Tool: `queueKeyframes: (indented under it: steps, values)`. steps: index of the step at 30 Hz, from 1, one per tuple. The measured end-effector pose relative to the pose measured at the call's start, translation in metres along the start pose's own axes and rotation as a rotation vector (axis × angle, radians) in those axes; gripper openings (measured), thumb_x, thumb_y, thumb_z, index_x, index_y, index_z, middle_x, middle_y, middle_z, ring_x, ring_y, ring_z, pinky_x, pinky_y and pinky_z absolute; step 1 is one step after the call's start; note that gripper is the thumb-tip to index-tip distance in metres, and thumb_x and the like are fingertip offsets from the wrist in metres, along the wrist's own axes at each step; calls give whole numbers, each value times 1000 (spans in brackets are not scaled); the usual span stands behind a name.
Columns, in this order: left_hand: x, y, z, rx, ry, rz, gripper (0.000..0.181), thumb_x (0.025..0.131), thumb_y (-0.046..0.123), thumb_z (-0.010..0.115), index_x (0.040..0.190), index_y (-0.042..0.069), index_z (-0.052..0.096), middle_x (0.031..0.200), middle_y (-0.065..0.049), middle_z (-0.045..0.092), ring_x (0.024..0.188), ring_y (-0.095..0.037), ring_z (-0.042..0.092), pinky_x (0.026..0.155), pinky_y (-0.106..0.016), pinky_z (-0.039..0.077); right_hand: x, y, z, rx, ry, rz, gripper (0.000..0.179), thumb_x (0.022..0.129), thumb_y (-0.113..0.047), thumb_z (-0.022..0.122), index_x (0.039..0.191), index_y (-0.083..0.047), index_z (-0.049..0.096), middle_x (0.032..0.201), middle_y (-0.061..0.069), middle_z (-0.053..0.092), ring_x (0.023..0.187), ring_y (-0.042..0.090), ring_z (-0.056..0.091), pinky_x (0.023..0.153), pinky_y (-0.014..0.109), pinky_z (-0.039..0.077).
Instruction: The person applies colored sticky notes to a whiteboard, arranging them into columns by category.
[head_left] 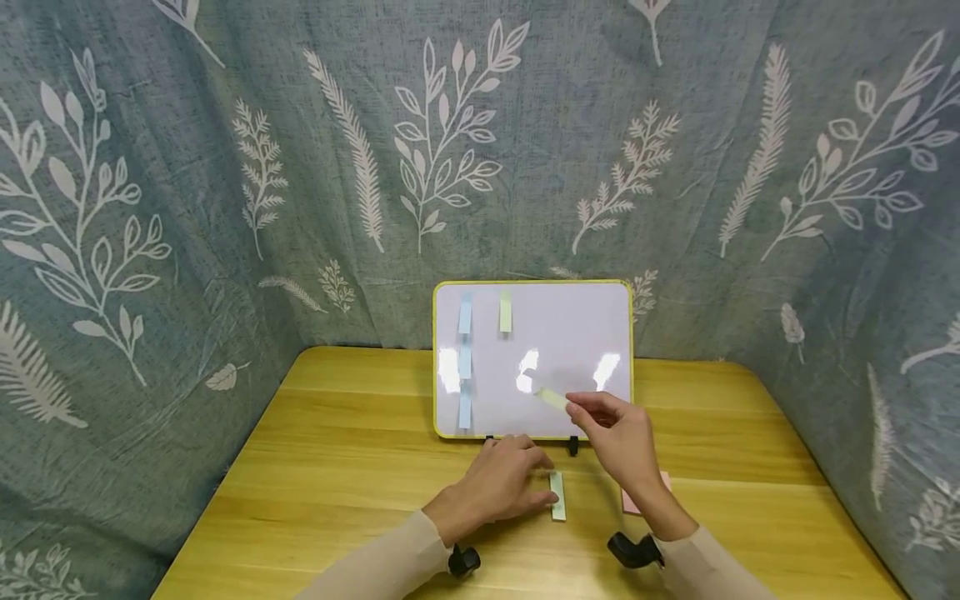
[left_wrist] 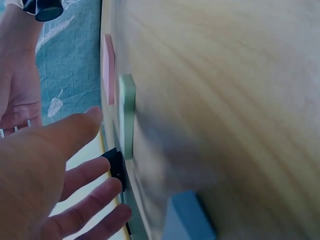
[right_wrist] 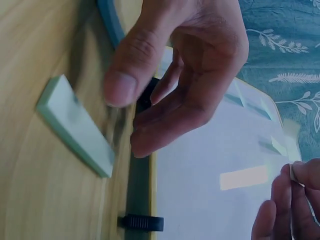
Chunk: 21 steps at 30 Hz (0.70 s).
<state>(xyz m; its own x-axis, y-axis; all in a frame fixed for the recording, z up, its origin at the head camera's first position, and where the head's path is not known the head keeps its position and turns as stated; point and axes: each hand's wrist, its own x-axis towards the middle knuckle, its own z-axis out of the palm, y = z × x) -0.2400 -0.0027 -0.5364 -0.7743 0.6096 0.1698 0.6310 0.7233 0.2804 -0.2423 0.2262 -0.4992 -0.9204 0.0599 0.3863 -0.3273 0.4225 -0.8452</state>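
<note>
My right hand [head_left: 618, 429] pinches a pale green sticky note [head_left: 552, 398] between thumb and fingers, in front of the whiteboard's [head_left: 562, 333] lower part. My left hand [head_left: 510, 479] hovers low over the table, fingers loosely bent and apart. Its thumb and fingertips are close to the pad of green sticky notes [right_wrist: 75, 125] lying on the tabletop. Three blue sticky notes [head_left: 466, 317] run down the board's left side in a column. To their right, near the top edge, hangs one green sticky note [head_left: 506, 312].
A pink sticky note pad [left_wrist: 108, 70] lies on the table, partly behind my right wrist in the head view. The left wrist view also has a blue pad [left_wrist: 187, 217]. Black clips [head_left: 573, 446] support the board's bottom edge. A patterned curtain [head_left: 337, 167] surrounds the wooden table [head_left: 337, 500].
</note>
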Motion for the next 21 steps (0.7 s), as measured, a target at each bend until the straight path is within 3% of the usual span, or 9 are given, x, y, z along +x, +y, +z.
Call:
queueKeyframes:
  steps: [4,9,15,21]
  values:
    - [2,-2,-7,-21,37,6,38,105,54,87,132,28,86,134,6,81,122,-17,75,107,-43,58,4,-2,2,7,6,48,19,111,-29,85,123,-17,90,116,11,89,97,-1,79,83,17,64]
    - [3,-9,-20,-74,117,25,30,108,45,87,129,23,87,129,4,83,116,-19,78,100,-42,61,10,-4,7,89,-14,82,22,111,-27,85,124,-10,89,116,20,88,91,8,80,81,22,66]
    - [5,-22,-41,-171,249,67,23,110,36,85,124,17,88,119,-3,86,109,-26,82,95,-39,66,16,-8,17,224,-30,119,25,109,-19,86,123,1,85,110,30,86,85,13,85,84,30,72]
    - [12,-36,-68,-161,409,85,16,111,29,84,121,17,88,115,-1,86,108,-24,83,93,-39,68,25,-11,31,320,-70,136,27,108,-12,85,127,7,81,113,34,84,92,25,89,85,31,73]
